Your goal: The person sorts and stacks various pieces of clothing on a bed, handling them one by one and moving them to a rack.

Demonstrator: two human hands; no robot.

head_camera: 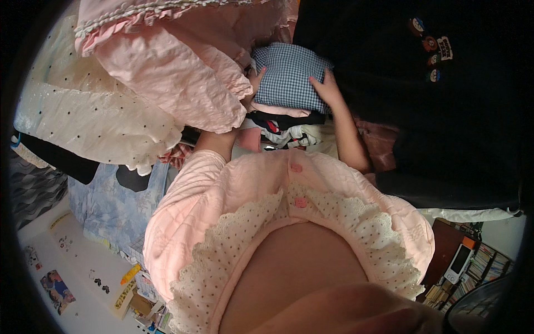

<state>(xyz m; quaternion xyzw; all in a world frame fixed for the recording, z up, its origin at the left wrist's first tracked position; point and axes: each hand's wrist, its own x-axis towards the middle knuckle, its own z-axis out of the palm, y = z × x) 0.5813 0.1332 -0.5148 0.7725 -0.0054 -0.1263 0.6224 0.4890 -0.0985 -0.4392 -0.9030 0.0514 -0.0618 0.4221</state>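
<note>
A folded blue-and-white checked cloth (292, 77) lies on top of a stack of folded garments. My left hand (255, 83) grips its left side, thumb on the cloth; the other fingers are hidden, and the ruffled pink fabric (179, 71) hangs over part of that forearm. My right hand (327, 89) holds the right side, thumb and a finger spread over the cloth. Beneath it are a pale pink layer (281, 110), a black layer (308, 119) and rumpled white fabric (311, 135). The undersides of the cloth and of both palms cannot be seen.
Clothes hang on both sides: cream dotted fabric (96, 112) and a pale blue garment (112, 204) at left, a large black garment with cartoon figures (417, 96) at right. Bookshelves (486, 267) stand at lower right. Small items crowd a spot at lower left.
</note>
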